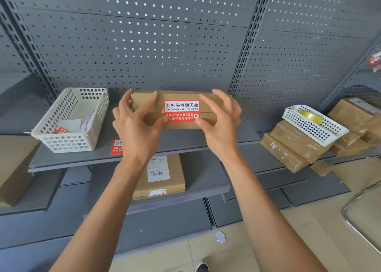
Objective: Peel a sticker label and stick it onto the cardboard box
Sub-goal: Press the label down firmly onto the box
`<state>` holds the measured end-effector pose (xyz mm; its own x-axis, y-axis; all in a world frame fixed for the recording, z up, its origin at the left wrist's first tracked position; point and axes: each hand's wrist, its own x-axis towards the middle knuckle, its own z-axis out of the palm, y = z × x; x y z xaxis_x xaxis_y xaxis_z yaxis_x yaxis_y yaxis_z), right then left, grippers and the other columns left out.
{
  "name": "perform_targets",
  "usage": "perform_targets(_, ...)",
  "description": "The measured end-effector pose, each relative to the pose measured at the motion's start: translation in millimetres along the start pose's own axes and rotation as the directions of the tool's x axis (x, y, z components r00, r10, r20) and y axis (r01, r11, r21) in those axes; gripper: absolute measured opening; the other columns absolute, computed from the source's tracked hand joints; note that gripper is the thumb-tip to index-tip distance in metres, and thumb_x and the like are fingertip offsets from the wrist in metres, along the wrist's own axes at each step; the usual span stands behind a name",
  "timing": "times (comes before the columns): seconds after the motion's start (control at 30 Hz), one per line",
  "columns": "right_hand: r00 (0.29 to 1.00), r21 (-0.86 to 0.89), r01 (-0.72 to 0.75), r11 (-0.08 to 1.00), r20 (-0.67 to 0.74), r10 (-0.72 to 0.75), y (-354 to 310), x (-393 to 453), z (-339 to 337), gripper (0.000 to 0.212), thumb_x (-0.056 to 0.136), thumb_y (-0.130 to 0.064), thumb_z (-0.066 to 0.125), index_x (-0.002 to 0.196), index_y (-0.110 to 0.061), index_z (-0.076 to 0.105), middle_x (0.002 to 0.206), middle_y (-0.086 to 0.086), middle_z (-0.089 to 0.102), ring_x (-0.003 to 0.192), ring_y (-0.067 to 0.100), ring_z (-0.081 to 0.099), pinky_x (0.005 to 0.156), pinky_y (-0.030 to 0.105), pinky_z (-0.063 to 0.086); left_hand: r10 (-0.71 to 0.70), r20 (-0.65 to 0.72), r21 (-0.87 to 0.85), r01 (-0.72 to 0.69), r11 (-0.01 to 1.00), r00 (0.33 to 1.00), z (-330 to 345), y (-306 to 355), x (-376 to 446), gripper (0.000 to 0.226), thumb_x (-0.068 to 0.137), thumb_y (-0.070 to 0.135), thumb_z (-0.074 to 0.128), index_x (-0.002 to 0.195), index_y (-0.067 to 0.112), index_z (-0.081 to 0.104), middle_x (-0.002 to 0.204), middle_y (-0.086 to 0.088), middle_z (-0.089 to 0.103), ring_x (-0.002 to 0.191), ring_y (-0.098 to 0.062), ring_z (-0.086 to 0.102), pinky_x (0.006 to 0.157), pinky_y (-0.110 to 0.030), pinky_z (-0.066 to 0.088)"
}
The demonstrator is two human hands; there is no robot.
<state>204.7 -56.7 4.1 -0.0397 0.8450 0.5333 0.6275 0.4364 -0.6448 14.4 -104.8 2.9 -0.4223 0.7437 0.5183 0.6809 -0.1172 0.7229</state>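
Both bare forearms are reaching up and forward from the bottom of the view. The left hand [137,125] is cupping the left end of the cardboard box [181,110], fingers curled over its top edge and thumb pressing the lower left corner of the sticker label [181,111]. The right hand [221,120] is gripping the box's right end, thumb touching the label's lower right corner. The red-and-white label is lying flat across the box's front seam. The box is sitting on the grey shelf [103,154], between a white basket [71,120] and stacked parcels [292,146], against the pegboard.
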Motion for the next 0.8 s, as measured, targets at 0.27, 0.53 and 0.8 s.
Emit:
perform_targets(0.27, 0.998, -0.083, 0.044, 0.996, 0.046, -0.041, 15, -10, 9, 0.088, 0.078, -0.003, 0.079, 0.149, -0.041, 0.044, 0.157, -0.007, 0.034, 0.146, 0.032, 0.023, 0.108, 0.039, 0.021, 0.068, 0.095, 0.042, -0.072, 0.997, 0.993, 10, -22, -10, 0.084, 0.071, 0.017, 0.089, 0.143, 0.044, 0.053, 0.164, -0.008, 0.022, 0.132, -0.032, 0.034, 0.107, -0.035, 0.025)
perform_targets(0.53, 0.996, -0.035, 0.030, 0.999, 0.088, -0.027, 34, -16, 23, 0.083, 0.080, 0.001, 0.074, 0.147, -0.040, 0.047, 0.156, -0.008, 0.032, 0.147, 0.034, 0.021, 0.116, 0.055, 0.034, 0.068, 0.135, 0.008, -0.070, 0.998, 0.989, 21, -44, -20, 0.088, 0.074, 0.020, 0.087, 0.146, 0.050, 0.045, 0.168, -0.006, 0.010, 0.141, -0.025, 0.024, 0.110, -0.054, 0.041)
perform_targets(0.8, 0.990, -0.020, 0.013, 1.000, 0.141, -0.010, 52, -22, 29, 0.078, 0.080, 0.001, 0.075, 0.144, -0.037, 0.052, 0.155, -0.007, 0.033, 0.147, 0.032, 0.024, 0.121, 0.049, 0.028, 0.011, 0.238, -0.028, -0.004, 1.000, 0.971, 28, -51, -34, 0.087, 0.078, 0.011, 0.085, 0.148, 0.044, 0.045, 0.169, 0.000, 0.001, 0.151, -0.024, 0.014, 0.119, -0.036, 0.026)
